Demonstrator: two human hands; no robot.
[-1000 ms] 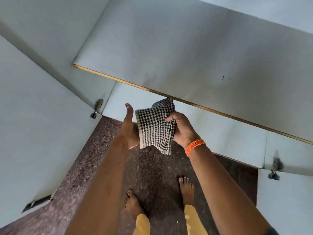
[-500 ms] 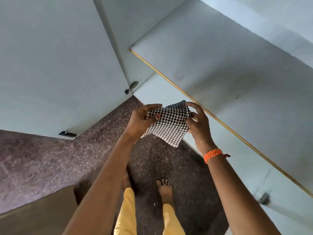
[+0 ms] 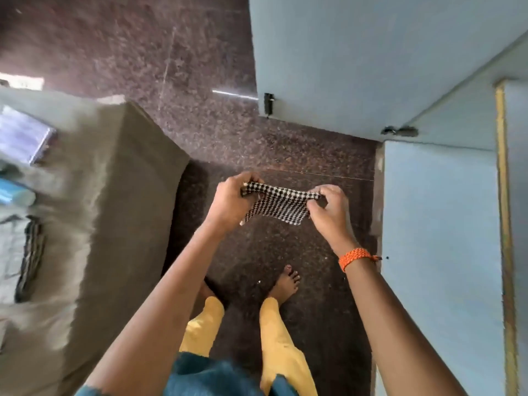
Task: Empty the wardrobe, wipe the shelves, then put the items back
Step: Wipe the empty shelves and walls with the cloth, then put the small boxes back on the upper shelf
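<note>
A small black-and-white checked cloth (image 3: 276, 206) is stretched between both hands above the floor. My left hand (image 3: 231, 200) pinches its left top corner, and my right hand (image 3: 328, 208), with an orange band on the wrist, pinches its right top corner. The cloth hangs folded below the fingers. The pale blue wardrobe (image 3: 440, 224) stands at the right, its shelf edge trimmed in yellow (image 3: 503, 195). Its open door (image 3: 343, 52) stands ahead at upper right.
A bed with an olive-brown sheet (image 3: 94, 224) fills the left side; on it lie a plastic-wrapped packet (image 3: 23, 135), a blue item (image 3: 11, 192) and folded clothes (image 3: 17, 258). Dark speckled stone floor (image 3: 171, 67) runs between bed and wardrobe. My bare feet stand below the hands.
The view has swung left, away from the shelf toward the bed and floor. Both hands have shifted to the cloth's top corners and pulled it out flat between them.
</note>
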